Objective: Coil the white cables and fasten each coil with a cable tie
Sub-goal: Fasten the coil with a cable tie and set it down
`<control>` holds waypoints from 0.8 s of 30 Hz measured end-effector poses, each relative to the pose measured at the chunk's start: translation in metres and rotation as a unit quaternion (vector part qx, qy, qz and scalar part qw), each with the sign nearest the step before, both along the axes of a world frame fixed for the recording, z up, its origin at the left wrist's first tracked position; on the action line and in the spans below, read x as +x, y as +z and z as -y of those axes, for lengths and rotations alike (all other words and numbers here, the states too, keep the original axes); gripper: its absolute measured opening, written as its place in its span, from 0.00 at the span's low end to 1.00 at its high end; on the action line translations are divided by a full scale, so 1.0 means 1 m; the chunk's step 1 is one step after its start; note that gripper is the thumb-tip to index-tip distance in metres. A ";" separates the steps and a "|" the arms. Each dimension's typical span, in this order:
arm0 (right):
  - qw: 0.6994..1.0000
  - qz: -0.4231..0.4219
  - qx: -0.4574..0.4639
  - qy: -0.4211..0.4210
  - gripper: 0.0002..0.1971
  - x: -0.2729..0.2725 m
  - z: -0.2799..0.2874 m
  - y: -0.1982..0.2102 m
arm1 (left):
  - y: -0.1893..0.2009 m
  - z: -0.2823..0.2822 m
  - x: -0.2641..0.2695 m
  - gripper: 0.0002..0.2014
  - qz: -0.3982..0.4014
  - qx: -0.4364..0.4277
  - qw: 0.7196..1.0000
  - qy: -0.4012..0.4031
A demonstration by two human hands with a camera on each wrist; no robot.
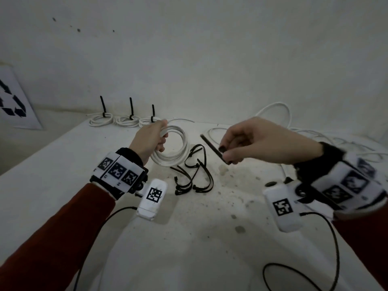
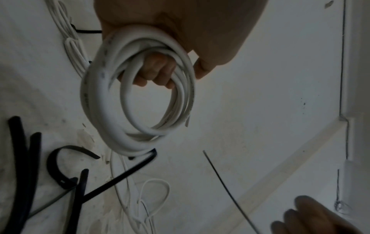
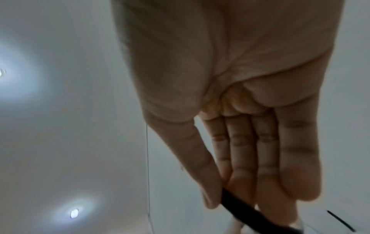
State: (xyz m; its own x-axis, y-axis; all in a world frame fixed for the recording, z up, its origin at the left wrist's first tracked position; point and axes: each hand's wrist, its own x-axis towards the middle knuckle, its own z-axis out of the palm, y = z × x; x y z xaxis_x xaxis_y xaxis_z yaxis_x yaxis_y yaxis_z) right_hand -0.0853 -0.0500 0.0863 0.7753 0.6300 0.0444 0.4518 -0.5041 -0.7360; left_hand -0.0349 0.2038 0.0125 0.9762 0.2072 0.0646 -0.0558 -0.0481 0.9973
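My left hand (image 1: 155, 136) grips a white cable coil (image 1: 178, 152) at its upper left, fingers curled through the ring; the left wrist view shows the coil (image 2: 100, 110) hanging from those fingers above the table. My right hand (image 1: 233, 148) pinches a straight black cable tie (image 1: 211, 147) between thumb and fingertips, just right of the coil and above the table. In the right wrist view the tie (image 3: 246, 207) sits between thumb and fingers. Three tied coils (image 1: 126, 120) lie at the table's far edge, their black tie tails standing up.
Several loose black cable ties (image 1: 193, 175) lie on the white table (image 1: 210, 238) below the coil. Uncoiled white cable (image 1: 277, 114) sprawls at the back right. A sheet with a recycling symbol (image 1: 12, 101) leans at the left. Black wires trail from the wrist units.
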 end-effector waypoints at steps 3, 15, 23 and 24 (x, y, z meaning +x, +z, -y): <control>0.993 -0.030 0.112 0.012 0.09 -0.015 0.016 0.014 | 0.002 0.010 0.006 0.23 0.004 0.033 0.999 0.028; 0.989 0.029 0.124 -0.079 0.07 -0.003 0.015 -0.031 | 0.016 0.087 0.008 0.20 0.040 0.048 0.998 -0.029; 0.944 0.192 0.207 -0.170 0.08 0.012 0.012 -0.045 | 0.014 0.108 -0.006 0.22 0.054 0.058 0.996 -0.048; 0.938 0.218 0.207 -0.174 0.08 0.014 0.012 -0.047 | 0.013 0.109 -0.007 0.23 0.049 0.069 0.995 -0.050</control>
